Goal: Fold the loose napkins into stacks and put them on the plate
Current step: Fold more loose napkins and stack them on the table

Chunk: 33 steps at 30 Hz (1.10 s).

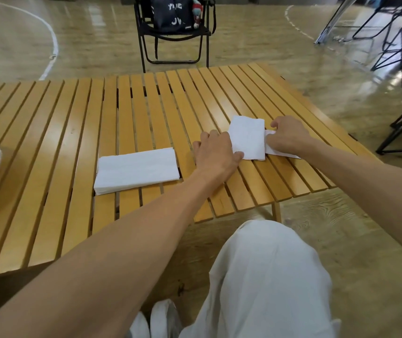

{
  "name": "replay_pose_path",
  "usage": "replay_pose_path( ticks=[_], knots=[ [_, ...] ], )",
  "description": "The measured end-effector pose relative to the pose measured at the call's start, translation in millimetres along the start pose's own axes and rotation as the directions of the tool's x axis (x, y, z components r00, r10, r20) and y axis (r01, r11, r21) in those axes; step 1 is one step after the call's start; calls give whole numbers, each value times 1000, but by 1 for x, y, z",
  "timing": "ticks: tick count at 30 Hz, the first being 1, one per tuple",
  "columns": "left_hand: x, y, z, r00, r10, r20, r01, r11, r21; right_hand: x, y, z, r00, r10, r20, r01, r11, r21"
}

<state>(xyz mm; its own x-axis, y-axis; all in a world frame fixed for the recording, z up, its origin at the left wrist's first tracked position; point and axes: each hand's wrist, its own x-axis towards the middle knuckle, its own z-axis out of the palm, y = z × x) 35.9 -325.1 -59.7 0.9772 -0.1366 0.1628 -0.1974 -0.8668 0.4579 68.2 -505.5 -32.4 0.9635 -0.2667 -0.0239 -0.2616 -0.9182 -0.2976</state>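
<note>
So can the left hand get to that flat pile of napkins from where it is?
Probably yes. The left hand rests on the folded napkin, and the napkin stack lies just to its left on the table, with only bare slats between them.

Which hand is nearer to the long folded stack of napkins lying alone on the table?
Left. The left hand lies just right of the long stack, with a gap between. The right hand is farther right, beyond the small napkin.

A sports hall: glossy wooden floor (256, 45) with painted court lines (53, 42), folding chair (174, 32)
</note>
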Motion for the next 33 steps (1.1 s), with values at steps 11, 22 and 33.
replay_pose_path(
  ticks=[11,22,33],
  knots=[
    [-17,-22,-30,998,-53,27,59,946,-317,1,17,-21,998,51,41,-57,985,160],
    [-23,-46,-51,996,-82,31,87,945,-317,-11,-7,-57,944,-16,-329,159,897,412],
    [-32,-67,-110,973,-187,135,218,555,-803,-55,-101,-41,842,-406,-355,528,759,382]
  ],
)
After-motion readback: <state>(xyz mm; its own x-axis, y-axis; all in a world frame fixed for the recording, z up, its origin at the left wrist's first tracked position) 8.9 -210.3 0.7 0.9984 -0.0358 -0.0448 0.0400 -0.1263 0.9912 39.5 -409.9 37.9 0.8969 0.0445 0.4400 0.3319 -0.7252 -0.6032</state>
